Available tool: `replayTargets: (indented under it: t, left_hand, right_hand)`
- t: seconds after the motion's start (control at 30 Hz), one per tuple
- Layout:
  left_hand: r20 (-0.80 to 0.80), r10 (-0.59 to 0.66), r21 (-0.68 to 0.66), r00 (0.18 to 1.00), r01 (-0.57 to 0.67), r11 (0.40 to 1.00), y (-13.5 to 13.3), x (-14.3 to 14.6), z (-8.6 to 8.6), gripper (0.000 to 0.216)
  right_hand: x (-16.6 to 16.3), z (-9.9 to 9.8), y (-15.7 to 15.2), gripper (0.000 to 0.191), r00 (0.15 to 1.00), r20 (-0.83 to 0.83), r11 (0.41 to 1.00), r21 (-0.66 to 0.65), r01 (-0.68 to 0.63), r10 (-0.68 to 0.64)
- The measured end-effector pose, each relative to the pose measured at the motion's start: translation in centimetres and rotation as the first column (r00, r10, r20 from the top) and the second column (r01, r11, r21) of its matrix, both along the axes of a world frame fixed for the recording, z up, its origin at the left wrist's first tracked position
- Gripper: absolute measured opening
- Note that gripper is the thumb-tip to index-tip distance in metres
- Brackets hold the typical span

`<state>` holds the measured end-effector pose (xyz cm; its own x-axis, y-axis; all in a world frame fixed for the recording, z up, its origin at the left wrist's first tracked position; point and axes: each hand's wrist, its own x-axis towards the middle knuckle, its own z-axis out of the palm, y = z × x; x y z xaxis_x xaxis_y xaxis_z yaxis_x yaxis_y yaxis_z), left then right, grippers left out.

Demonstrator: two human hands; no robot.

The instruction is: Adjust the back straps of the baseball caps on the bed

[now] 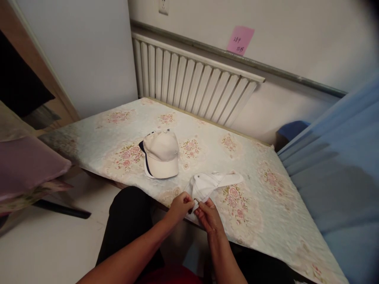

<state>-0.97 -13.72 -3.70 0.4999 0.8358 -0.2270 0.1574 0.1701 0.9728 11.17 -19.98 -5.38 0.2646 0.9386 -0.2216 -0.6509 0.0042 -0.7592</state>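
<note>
on the pale floral tablecloth (204,136), white fabric baseball cap (205,185) lies just past left hand (181,204) and right hand (209,215), brim (232,179) pointing right, both equally close and pinching its strap (196,204), looks like

From the centre, the white cap (207,184) at five o'clock is plain, while at eight o'clock a beige cap (162,152) tops navy and white brims (146,170). The tablecloth (209,142) shows pink roses with green leaves on pale blue-green. The note (240,40) at one is pink, the radiator (191,79) at twelve off-white, the curtain (340,177) at three blue.
</note>
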Motion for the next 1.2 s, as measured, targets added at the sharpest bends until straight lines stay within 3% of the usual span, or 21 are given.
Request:
replayTargets:
  t: [0.27, 0.43, 0.73, 0.93, 1.07, 1.2]
  left_hand:
    - [-0.058, 0.090, 0.101, 0.994, -0.084, 0.991, 0.2, 0.8, -1.1, 0.014]
    - [-0.089, 0.084, 0.079, 0.992, -0.077, 0.994, 0.3, 0.9, -1.1, 0.015]
    - [-0.067, 0.080, 0.091, 0.995, -0.073, 0.993, 0.5, 0.6, -1.5, 0.010]
    - [-0.075, 0.071, 0.112, 0.995, -0.062, 0.992, 0.1, 0.5, -1.1, 0.011]
    - [-0.075, 0.094, 0.157, 0.993, -0.081, 0.984, 0.3, 0.1, -1.0, 0.011]
    - [-0.120, 0.228, 0.237, 0.966, -0.195, 0.952, 0.8, -0.6, -1.7, 0.014]
  right_hand:
    - [-0.2, 0.2, 0.2, 0.034, 1.000, -0.006, 0.999, 0.031, -0.007, 0.007]
    - [-0.6, 0.9, 0.2, 0.035, 1.000, 0.023, 1.000, 0.021, -0.008, 0.008]
    - [-1.1, 0.3, 0.7, 0.031, 0.929, 0.315, 0.951, -0.170, 0.256, -0.194]
    - [-1.6, -0.2, 0.7, 0.033, 0.884, 0.441, 0.944, -0.198, 0.264, -0.155]
    - [-1.4, 0.7, 0.8, 0.025, 0.893, 0.422, 0.957, -0.160, 0.241, -0.154]
    - [-1.2, 2.7, 0.7, 0.026, 0.923, 0.358, 0.975, -0.107, 0.193, -0.143]
